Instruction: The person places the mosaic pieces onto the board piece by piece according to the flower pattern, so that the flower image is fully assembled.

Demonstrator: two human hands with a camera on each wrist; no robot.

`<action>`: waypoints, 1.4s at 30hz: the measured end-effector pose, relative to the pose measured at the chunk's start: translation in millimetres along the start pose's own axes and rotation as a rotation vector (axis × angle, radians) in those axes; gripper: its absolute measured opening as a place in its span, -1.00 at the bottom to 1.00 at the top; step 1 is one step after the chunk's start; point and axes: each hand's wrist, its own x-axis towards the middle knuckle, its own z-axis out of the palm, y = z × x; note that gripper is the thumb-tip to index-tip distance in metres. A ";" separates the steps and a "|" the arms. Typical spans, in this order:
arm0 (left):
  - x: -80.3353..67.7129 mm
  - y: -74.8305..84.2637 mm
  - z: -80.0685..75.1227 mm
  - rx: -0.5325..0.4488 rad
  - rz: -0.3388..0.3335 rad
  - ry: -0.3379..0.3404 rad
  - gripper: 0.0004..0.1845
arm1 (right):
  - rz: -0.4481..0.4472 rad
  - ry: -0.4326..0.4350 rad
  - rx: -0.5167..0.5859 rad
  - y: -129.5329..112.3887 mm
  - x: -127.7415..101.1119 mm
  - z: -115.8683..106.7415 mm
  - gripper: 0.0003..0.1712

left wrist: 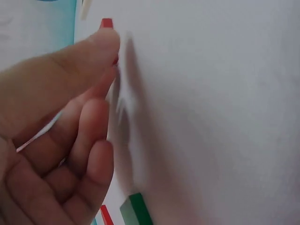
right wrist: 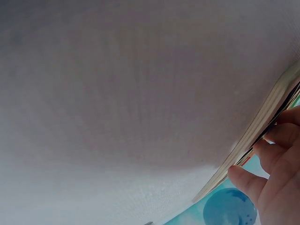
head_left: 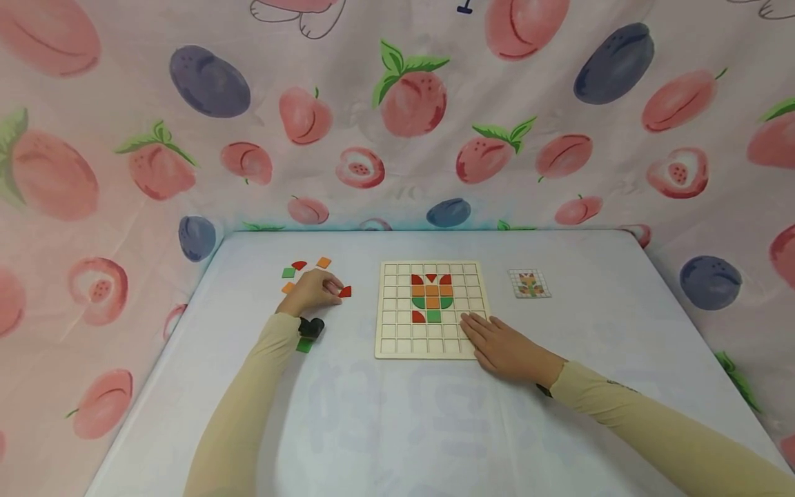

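Note:
A wooden grid board lies mid-table with red, orange and green tiles set in a flower shape. My left hand lies left of the board among loose tiles, fingers curled. Its thumb is against a red tile, which shows past the thumb tip. My right hand rests flat on the board's near right corner, fingers straight, and holds nothing. In the right wrist view its fingertips lie along the board's edge.
Loose tiles lie around the left hand: green, red, orange, orange and green. A small pattern card lies right of the board. Fruit-print cloth walls close in the pale table.

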 end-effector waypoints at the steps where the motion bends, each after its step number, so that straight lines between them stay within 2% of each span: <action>1: 0.5 0.9 -0.2 0.008 0.009 -0.017 -0.71 | -0.002 0.003 0.000 0.4 -0.1 0.4 -0.36; 3: 1.6 2.3 -0.3 0.032 0.026 -0.039 -0.70 | -0.006 0.008 0.000 1.0 -0.2 1.0 -0.37; 7: 4.4 3.5 1.1 0.066 0.030 -0.036 -0.66 | -0.013 0.016 -0.003 2.0 -0.1 1.9 -0.37; 15: 12.9 1.4 3.0 0.045 0.081 -0.108 -0.61 | -0.012 0.012 -0.009 2.5 0.4 2.1 -0.37; 21: 12.8 2.1 2.7 0.028 0.100 -0.115 -0.70 | -0.010 0.014 -0.003 2.2 0.8 3.1 -0.36; 29: 10.9 3.4 4.8 0.080 0.082 -0.117 -0.64 | 0.006 -0.007 0.013 0.6 0.8 3.1 -0.36; 35: 6.4 7.5 5.0 0.096 0.096 -0.138 -0.62 | 0.004 -0.004 0.005 0.0 0.8 2.5 -0.36; 42: 5.6 8.3 7.6 0.076 0.111 -0.106 -0.65 | -0.008 0.023 -0.001 0.8 0.1 2.3 -0.37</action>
